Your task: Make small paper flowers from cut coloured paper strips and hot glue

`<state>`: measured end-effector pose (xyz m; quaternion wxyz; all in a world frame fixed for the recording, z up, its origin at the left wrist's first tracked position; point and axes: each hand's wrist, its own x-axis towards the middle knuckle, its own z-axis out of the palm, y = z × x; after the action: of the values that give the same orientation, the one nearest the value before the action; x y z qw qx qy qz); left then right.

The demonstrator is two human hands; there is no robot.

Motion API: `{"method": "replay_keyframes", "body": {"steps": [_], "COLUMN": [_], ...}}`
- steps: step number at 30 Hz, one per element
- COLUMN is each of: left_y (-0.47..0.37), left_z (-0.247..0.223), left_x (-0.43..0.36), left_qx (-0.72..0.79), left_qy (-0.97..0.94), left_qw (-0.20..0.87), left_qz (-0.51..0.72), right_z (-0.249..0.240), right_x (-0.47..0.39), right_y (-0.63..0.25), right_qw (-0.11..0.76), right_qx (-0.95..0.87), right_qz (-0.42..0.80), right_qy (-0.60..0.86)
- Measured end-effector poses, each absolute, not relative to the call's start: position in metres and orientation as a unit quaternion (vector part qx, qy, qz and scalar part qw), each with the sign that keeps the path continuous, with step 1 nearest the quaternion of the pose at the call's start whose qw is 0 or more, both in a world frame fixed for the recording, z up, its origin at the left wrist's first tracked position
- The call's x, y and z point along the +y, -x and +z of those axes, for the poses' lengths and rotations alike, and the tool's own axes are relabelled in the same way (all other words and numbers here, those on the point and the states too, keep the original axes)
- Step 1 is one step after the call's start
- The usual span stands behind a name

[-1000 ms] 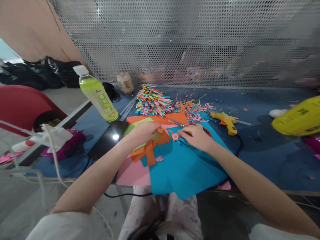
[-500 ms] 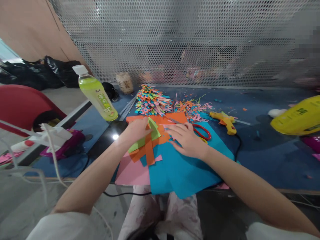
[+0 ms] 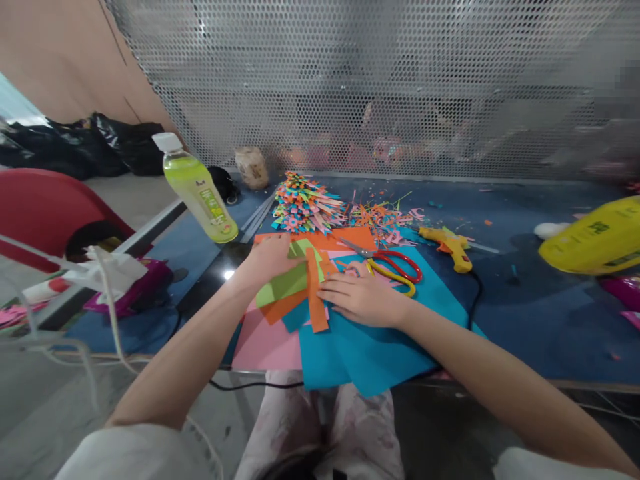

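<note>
My left hand (image 3: 270, 259) is bent over light green paper (image 3: 283, 285), its fingers closed at the paper's edge and partly hidden. Just to the right, my right hand (image 3: 369, 300) lies flat with fingers stretched out, the tips at the edge of an orange paper strip (image 3: 316, 300). Scissors with one red and one yellow handle (image 3: 395, 270) rest beyond the right hand. Beneath everything are sheets of blue paper (image 3: 360, 360), pink paper (image 3: 267, 343) and orange paper (image 3: 357, 237).
Behind the sheets stands a colourful cone of paper strips (image 3: 305, 203), beside a heap of paper shreds (image 3: 383, 217). A yellow glue gun (image 3: 453, 248) lies to the right with its cord. A drink bottle (image 3: 200, 190) stands left; a yellow bottle (image 3: 595, 240) is far right.
The orange strip has shifted right. My right hand has moved down toward me, uncovering more of the scissors. My left hand has moved slightly left.
</note>
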<state>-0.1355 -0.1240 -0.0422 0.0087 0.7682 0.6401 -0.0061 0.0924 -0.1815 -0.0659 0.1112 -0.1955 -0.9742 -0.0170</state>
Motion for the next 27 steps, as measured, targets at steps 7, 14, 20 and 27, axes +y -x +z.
{"method": "replay_keyframes", "body": {"steps": [7, 14, 20, 27], "left_y": [0.152, 0.168, 0.170, 0.139], "left_z": [-0.033, -0.040, -0.037, -0.036], "left_x": [-0.116, -0.094, -0.092, -0.108], "left_qx": [0.575, 0.579, 0.551, 0.536], "left_qy": [-0.803, -0.810, -0.829, -0.844], "left_qw": [0.141, 0.078, 0.092, -0.006], "left_qz": [-0.064, -0.044, 0.017, -0.016], "right_z": [-0.069, -0.068, -0.067, -0.070], "right_x": [-0.179, -0.179, -0.181, -0.180], "right_y": [-0.092, -0.092, -0.092, -0.092], "right_qw": [0.110, 0.093, 0.079, 0.076], "right_qx": [-0.975, -0.974, -0.970, -0.971], "right_qz": [-0.006, 0.013, 0.005, 0.022], "right_qy": [0.192, 0.205, 0.232, 0.225]}}
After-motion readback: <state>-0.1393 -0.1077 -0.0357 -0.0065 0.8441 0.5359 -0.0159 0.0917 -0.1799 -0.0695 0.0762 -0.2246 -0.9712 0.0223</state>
